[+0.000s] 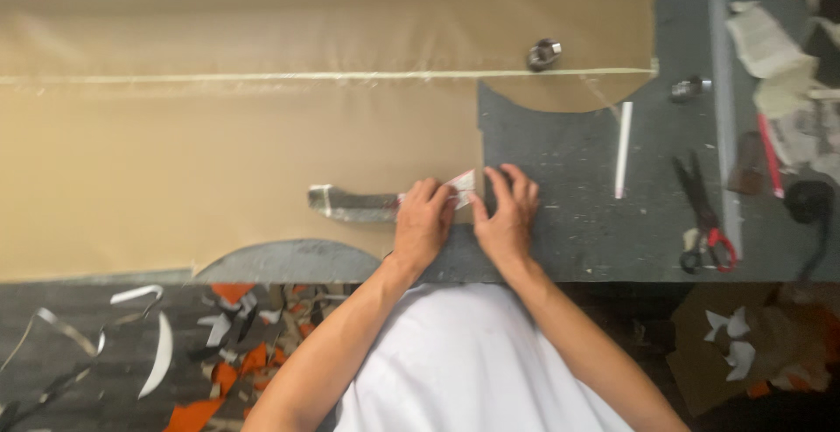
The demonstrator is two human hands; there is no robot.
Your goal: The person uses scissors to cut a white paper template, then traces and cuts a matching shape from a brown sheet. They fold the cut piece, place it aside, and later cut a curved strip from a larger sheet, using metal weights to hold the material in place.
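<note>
A wide sheet of tan fabric [219, 126] lies spread over a dark grey cutting table [569, 178]. My left hand [423, 222] presses down on a flat metal bar [350, 205] at the fabric's right edge. My right hand [507, 213] rests just beside it on the bare table, fingers curled. Between the two hands sits a small white piece with red marks [464, 185], touched by the fingertips of both. A curved cut-out shows in the fabric's near edge and another at the upper right.
A white stick [622, 149] lies on the table to the right. Black scissors with a red handle [703, 213] lie farther right. A metal weight [543, 53] sits on the fabric. Papers clutter the far right. Orange, white and grey scraps [227, 344] litter the floor.
</note>
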